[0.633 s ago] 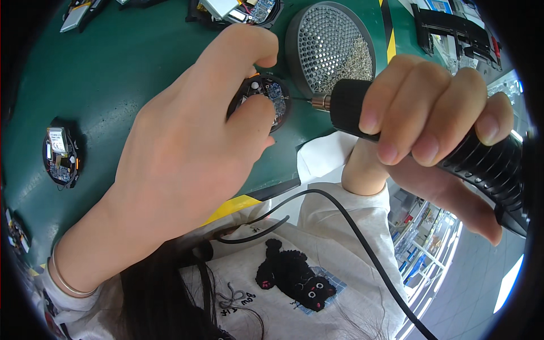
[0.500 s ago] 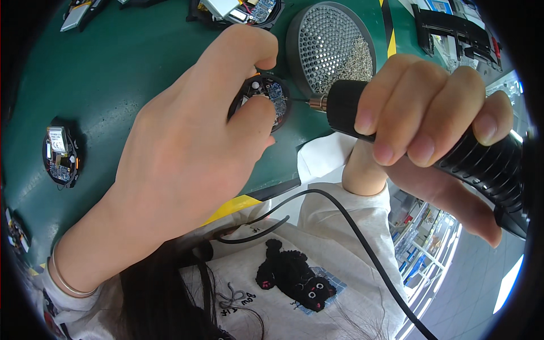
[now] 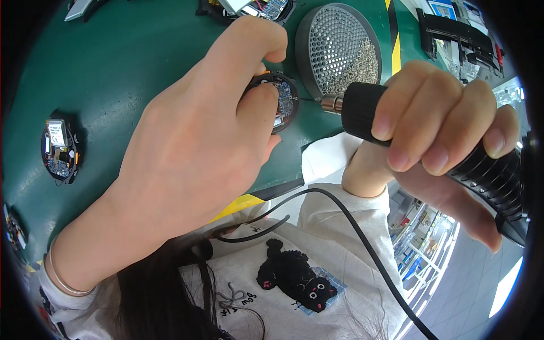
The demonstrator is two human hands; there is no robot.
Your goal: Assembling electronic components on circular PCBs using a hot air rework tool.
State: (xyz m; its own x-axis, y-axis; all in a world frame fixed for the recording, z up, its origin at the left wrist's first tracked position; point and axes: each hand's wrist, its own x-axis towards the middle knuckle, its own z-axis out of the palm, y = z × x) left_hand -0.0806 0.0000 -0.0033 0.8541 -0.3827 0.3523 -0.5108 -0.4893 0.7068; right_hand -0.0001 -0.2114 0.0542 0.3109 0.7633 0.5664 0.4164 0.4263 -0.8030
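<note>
My left hand (image 3: 195,127) is closed around a round circuit-board assembly (image 3: 288,103) in a dark housing, thumb and bent index finger over its left side. Much of the assembly is hidden under those fingers. My right hand (image 3: 445,122) grips a black electric screwdriver (image 3: 361,110), which lies nearly sideways with its metal nose pointing left. Its thin bit reaches to the right edge of the assembly; whether it touches a screw I cannot make out. Just behind the bit sits a round grey dish (image 3: 328,48) with a pitted floor and a heap of small screws (image 3: 362,68) on its right side.
Another open round assembly (image 3: 60,150) lies on the green mat (image 3: 113,68) at left, with one more (image 3: 14,226) at the lower left edge. A larger one (image 3: 260,8) stands at the back. A black cable (image 3: 362,241) loops across my lap. A black stand (image 3: 459,34) is far right.
The screwdriver and my right hand have shifted slightly right and down. My left hand and the held assembly appear a little farther right, as does the dish; the view itself seems to have shifted slightly.
</note>
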